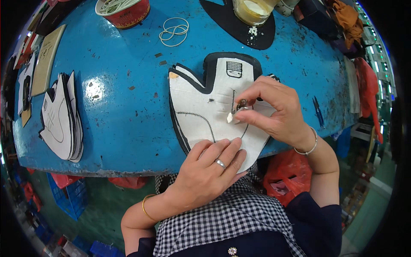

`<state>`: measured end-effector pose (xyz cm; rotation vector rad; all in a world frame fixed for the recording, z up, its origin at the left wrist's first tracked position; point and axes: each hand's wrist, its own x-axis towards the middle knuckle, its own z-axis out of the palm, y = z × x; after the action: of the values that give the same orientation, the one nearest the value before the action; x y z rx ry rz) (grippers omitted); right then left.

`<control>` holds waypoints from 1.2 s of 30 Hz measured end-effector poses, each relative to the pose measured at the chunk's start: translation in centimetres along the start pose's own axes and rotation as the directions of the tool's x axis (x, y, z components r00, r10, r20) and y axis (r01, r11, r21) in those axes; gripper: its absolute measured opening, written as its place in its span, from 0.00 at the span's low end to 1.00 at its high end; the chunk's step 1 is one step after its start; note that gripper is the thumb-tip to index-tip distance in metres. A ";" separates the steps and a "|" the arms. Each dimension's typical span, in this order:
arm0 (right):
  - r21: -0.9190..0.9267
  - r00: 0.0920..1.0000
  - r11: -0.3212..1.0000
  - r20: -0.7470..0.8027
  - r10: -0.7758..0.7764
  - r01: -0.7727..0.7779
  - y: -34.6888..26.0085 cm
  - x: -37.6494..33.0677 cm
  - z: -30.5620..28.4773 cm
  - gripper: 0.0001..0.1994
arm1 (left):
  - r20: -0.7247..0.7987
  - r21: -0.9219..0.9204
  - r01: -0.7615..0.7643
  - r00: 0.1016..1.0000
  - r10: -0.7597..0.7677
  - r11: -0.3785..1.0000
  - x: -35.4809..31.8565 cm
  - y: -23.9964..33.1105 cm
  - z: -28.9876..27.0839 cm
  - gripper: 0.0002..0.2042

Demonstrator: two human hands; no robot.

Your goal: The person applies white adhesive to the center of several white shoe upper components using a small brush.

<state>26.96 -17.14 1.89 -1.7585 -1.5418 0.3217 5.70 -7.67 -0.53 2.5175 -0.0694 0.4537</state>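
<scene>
A stack of white cut pieces with black edges and stitched dark lines lies near the table's front edge. The top piece carries a small dark grid patch on its far tab. My left hand rests on the near part of the stack, fingers stretched out and pressing on the white surface. Over the right part of the stack, my right hand pinches a small metal tool with a white tip between thumb and fingers. That tip is at the top piece, close to a stitched line; whether it touches, I cannot tell.
Another stack of white black-edged pieces lies on the blue table at left. Farther back are a red tub of bands, a loose pale band, and a bowl of white stuff on a black piece. A pen lies right.
</scene>
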 end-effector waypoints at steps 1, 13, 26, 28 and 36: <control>0.001 1.000 1.000 0.003 0.001 -0.001 0.2 0.3 0.1 0.13 | 0.004 0.005 -0.002 1.000 0.002 1.000 0.0 0.0 0.0 0.22; -0.238 0.985 0.962 -0.078 -0.155 0.133 -0.3 0.2 0.1 0.12 | 0.070 -0.047 0.002 0.998 0.001 0.999 0.7 -0.1 -1.3 0.18; 0.527 0.895 0.847 -0.343 0.287 -0.070 1.8 -2.0 -2.8 0.06 | -0.409 0.135 0.151 0.908 -0.084 0.979 -4.5 -3.7 -6.4 0.19; 0.506 0.919 0.854 -0.268 0.289 -0.121 1.6 -2.0 -2.0 0.07 | -0.502 0.233 0.286 0.854 -0.137 0.929 -5.6 -5.8 -6.8 0.13; 0.199 0.985 0.969 -0.057 0.160 -0.145 -0.1 -1.3 1.0 0.09 | -0.129 -0.135 0.052 0.989 -0.070 0.990 -2.0 -3.3 -3.3 0.24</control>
<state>25.93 -17.98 0.95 -1.7180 -1.2809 0.4634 3.26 -3.21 -0.43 2.3479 0.0285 0.5719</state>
